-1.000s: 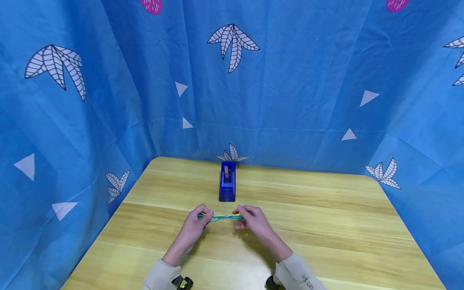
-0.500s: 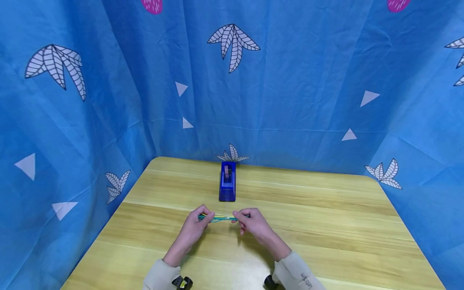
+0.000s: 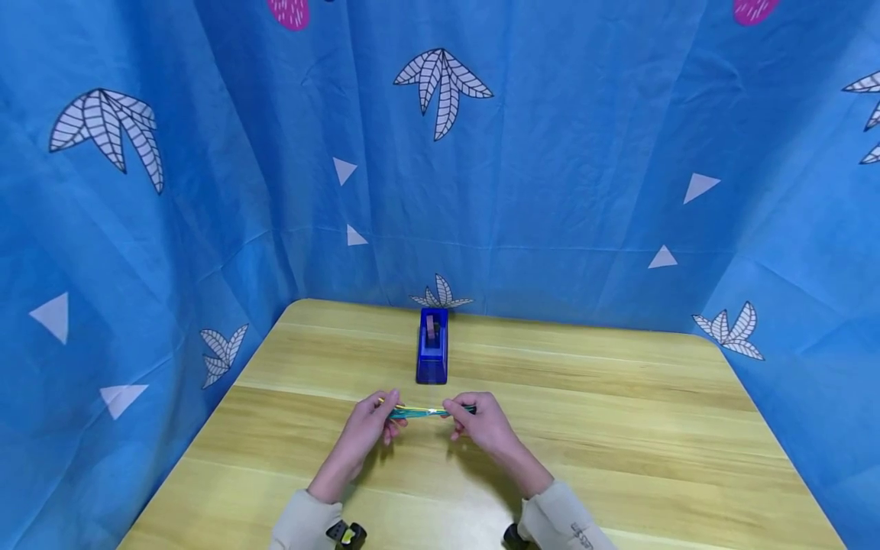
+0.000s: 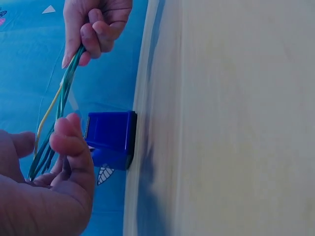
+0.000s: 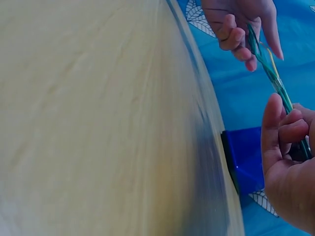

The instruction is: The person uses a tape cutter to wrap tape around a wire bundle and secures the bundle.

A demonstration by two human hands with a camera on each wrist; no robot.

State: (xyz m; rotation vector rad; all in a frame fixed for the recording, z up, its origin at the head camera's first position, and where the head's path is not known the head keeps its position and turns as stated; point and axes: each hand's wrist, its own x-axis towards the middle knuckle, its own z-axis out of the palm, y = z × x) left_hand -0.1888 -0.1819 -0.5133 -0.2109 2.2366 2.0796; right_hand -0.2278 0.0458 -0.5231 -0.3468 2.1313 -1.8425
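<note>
One bundle of green and yellow strands (image 3: 419, 413), just in front of the one blue tape dispenser (image 3: 431, 368) on the desk (image 3: 619, 428), has the left hand (image 3: 367, 428) loosely curled around one end and the right hand (image 3: 485, 422) pinching the other.

right hand (image 4: 98, 24) pinches wires (image 4: 66, 84), left hand (image 4: 61, 194) at lower end; blue dispenser (image 4: 111, 132) beyond.

Two hands (image 3: 364, 428) (image 3: 486, 422), one dispenser (image 3: 431, 370), apparently one bundle (image 3: 416, 413)
</note>
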